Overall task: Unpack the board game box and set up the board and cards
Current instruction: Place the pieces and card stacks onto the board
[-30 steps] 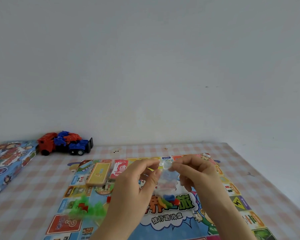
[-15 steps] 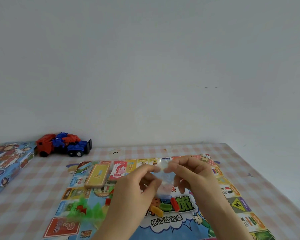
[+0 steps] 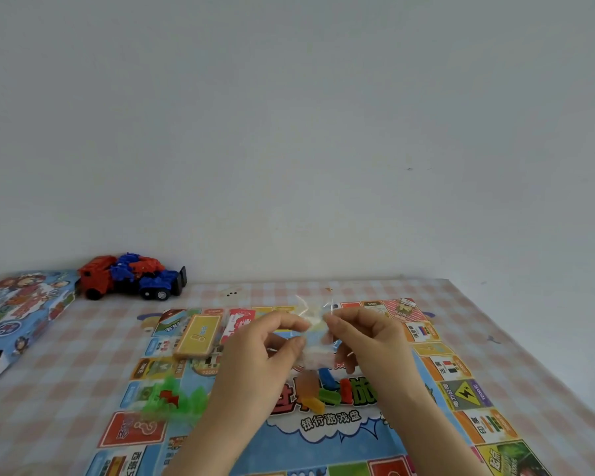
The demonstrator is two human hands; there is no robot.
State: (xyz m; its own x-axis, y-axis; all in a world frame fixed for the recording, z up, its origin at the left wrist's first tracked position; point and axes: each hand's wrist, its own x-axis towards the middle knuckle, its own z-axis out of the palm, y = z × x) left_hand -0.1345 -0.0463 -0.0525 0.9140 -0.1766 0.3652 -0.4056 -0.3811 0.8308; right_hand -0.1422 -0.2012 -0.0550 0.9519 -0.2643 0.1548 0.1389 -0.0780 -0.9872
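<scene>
The colourful game board (image 3: 461, 396) lies unfolded on the checked tablecloth. Above its middle, my left hand (image 3: 255, 359) and my right hand (image 3: 368, 345) both pinch the top of a small clear plastic bag (image 3: 315, 338). Red, blue, green and orange pieces (image 3: 327, 389) show at the bag's bottom. A yellow card deck (image 3: 198, 334) and a red-and-white card stack (image 3: 237, 322) rest on the board's far left part. Green plastic pieces with a red one (image 3: 172, 400) lie on the board at left. The open game box (image 3: 18, 317) lies at the far left.
A red and blue toy truck (image 3: 131, 276) stands at the back left against the white wall. The table's right edge (image 3: 536, 365) runs diagonally toward the near right. Bare checked cloth (image 3: 66, 383) shows between the box and the board.
Both hands stay on the bag's top. The coloured pieces have slid down and spread a little inside the hanging bag.
</scene>
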